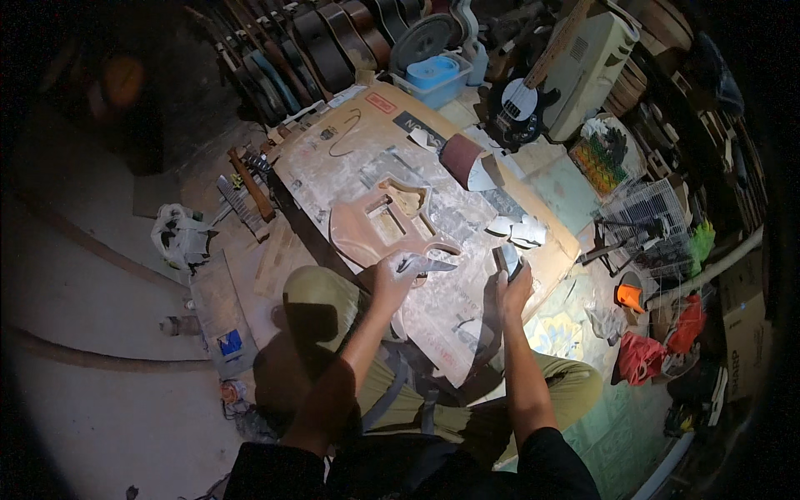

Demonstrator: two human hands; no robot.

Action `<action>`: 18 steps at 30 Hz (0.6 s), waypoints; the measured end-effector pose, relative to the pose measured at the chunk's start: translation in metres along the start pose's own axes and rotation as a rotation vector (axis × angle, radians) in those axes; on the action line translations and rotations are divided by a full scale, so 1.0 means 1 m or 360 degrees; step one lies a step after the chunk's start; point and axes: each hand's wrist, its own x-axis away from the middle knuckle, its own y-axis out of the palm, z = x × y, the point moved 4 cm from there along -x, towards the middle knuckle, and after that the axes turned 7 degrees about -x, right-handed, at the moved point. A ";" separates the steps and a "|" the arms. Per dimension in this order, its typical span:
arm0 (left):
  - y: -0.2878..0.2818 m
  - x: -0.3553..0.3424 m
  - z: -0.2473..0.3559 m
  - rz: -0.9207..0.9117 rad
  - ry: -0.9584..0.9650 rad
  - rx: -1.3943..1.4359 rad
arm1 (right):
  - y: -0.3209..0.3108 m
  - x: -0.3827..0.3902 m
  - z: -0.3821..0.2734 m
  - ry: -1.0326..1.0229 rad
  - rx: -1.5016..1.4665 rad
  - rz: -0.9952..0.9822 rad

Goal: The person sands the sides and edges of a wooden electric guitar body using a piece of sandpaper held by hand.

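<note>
A bare wooden electric guitar body (354,227) with routed cavities lies on a dusty cardboard sheet (312,162) in front of my knees. My left hand (392,282) is at its near edge, closed on a grey, pointed piece of sandpaper (435,265). To the right, apart from the body, my right hand (517,289) grips a small grey-blue block (506,258), perhaps wrapped in sandpaper. Torn sandpaper pieces (527,231) lie just beyond that hand. A curled brown sandpaper roll (461,160) stands farther back.
Several guitar bodies (325,50) stand in a row at the back. A black guitar (510,117) leans at the back right, near a clear tub (433,87). Left of the cardboard lie a hammer (252,185) and a white plastic bag (179,233). Red bags (642,358) sit at right.
</note>
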 end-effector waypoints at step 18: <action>0.065 0.030 0.039 -0.0411 -0.0473 0.0637 | -0.020 0.057 -0.084 0.1416 -0.2745 -0.1092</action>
